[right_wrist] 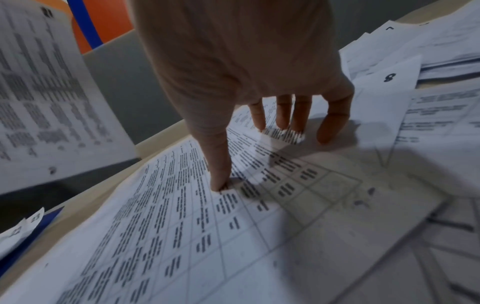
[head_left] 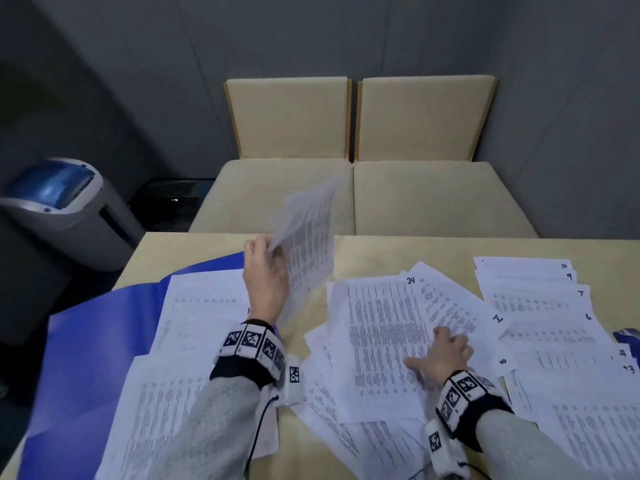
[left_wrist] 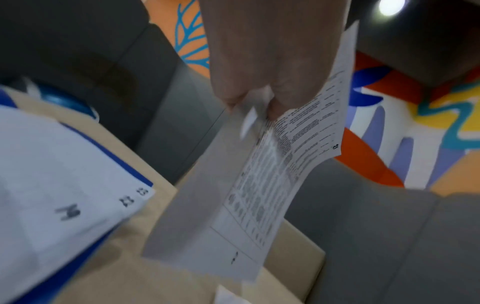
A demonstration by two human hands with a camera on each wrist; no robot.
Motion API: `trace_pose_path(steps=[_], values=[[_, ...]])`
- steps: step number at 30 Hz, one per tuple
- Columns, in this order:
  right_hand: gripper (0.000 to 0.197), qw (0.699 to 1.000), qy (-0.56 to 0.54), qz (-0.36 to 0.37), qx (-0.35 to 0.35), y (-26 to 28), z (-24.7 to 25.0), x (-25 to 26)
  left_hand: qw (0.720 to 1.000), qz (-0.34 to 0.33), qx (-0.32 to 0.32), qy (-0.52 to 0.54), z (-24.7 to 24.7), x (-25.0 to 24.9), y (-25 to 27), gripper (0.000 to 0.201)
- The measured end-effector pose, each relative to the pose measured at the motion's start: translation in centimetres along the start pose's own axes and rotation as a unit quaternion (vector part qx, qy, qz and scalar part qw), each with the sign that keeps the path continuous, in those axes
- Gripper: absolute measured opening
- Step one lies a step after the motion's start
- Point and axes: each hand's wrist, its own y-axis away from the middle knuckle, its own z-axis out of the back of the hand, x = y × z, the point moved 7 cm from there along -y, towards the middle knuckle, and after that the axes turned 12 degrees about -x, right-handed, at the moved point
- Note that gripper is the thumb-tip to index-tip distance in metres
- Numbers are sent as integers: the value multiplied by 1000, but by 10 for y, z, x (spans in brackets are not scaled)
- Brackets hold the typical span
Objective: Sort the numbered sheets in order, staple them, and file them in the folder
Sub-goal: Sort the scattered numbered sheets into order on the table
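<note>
Step now: We think we are still sorting. No stapling or filing can start yet, because the pages lie in loose heaps.

Left hand: Our left hand (head_left: 265,282) is up in the air and pinches a few thin white printed sheets (head_left: 308,244) by one edge. In the left wrist view the thumb and fingers (left_wrist: 291,96) are curled onto the paper.

Right hand: Our right hand (head_left: 441,355) is flat, with spread fingers (right_wrist: 332,125) pressing down on the big white printed page marked 24 (head_left: 381,334) in the messy middle pile.

Hands together or apart: They are apart, one up, one down.

Sorted pages: A fanned row of white numbered sheets (head_left: 530,289) lies at the right, showing 10, 9, 7 and 6. A page marked 8 (head_left: 504,362) sits loose just beside our right hand.

Folder: The open, shiny blue plastic folder (head_left: 86,341) lies at the left on the pale wooden table (head_left: 311,310), with white pages (head_left: 204,299) resting on it.

Stapler: We cannot see one.

Next move: We guess we must read the number on the lifted sheets, which is too blurry to tell, and lay them in the heap where they belong. We should hold them softly so they do not bend or slip.
</note>
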Motion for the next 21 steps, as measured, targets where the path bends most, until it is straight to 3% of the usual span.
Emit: trace_pose_path(steps=[2, 4, 6, 8, 10, 12, 14, 17, 19, 21], values=[[89, 1000, 15, 0, 12, 0, 2, 2, 996, 56, 13, 67, 4, -1, 5, 19], [83, 1000, 1, 7, 8, -5, 7, 8, 975, 158, 81, 134, -2, 2, 21, 29], [63, 989, -140, 29, -27, -9, 23, 25, 937, 258, 164, 170, -13, 8, 46, 35], [41, 942, -335, 33, -19, -7, 40, 47, 907, 297, 245, 168, -21, 17, 70, 36], [47, 882, -465, -1, 78, 2, 47, 70, 894, 294, 312, 133, -25, 29, 87, 30], [57, 854, -492, -31, 168, 8, 47, 86, 887, 294, 340, 107, -24, 47, 92, 30], [44, 870, -445, -7, 211, 9, 39, 99, 877, 299, 364, 93, -24, 66, 91, 31], [22, 933, -308, 63, 176, 5, 22, 110, 856, 264, 444, 30, -28, 87, 85, 38], [25, 954, -257, 73, 137, 4, 17, 116, 881, 195, 430, -27, -27, 101, 62, 29], [36, 967, -233, 49, 94, -3, 17, 115, 926, 91, 338, -145, -17, 117, 23, 12]])
